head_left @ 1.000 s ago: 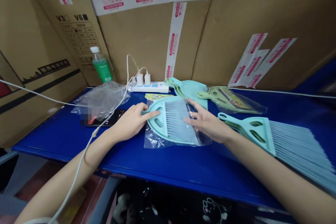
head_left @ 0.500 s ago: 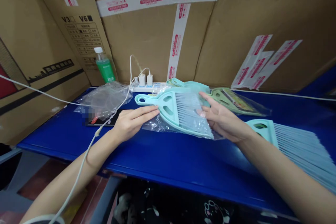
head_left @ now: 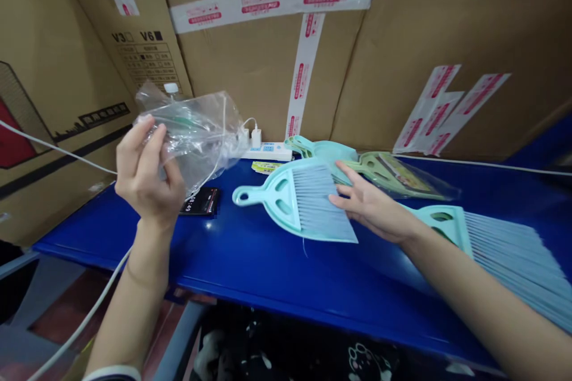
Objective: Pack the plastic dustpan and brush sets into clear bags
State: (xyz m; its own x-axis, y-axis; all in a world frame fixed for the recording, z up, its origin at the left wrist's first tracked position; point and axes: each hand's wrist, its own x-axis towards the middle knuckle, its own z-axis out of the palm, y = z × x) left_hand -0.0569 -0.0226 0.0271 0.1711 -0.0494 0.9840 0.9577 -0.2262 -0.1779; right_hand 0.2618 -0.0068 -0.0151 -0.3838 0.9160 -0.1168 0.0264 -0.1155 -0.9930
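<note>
Raised at the left, my left hand [head_left: 149, 169] pinches a crumpled clear plastic bag [head_left: 203, 125] between bent fingers. A light turquoise dustpan [head_left: 281, 199] is at the centre, with a matching brush snapped inside it; its pale blue bristles [head_left: 317, 199] point right. My right hand [head_left: 370, 205] grips the set's right edge. Its thumb lies over the bristles, the index finger is stretched out, and the other fingertips are partly hidden. Whether the set touches the table, I cannot tell.
Behind lie more turquoise dustpans [head_left: 333, 150] and a green bagged one [head_left: 388, 172]. Another turquoise brush [head_left: 509, 244] is at the right, partly behind my forearm. A power strip [head_left: 268, 152], a dark display [head_left: 201, 201] and a white-capped bottle [head_left: 171, 89] stand left. Cardboard [head_left: 259, 65] walls the blue table [head_left: 277, 286].
Clear plastic that lay around the dustpan and brush is off them. My left hand has gone up and left, now holding a bag. The set's handle has dropped slightly; my right hand stays beside it.
</note>
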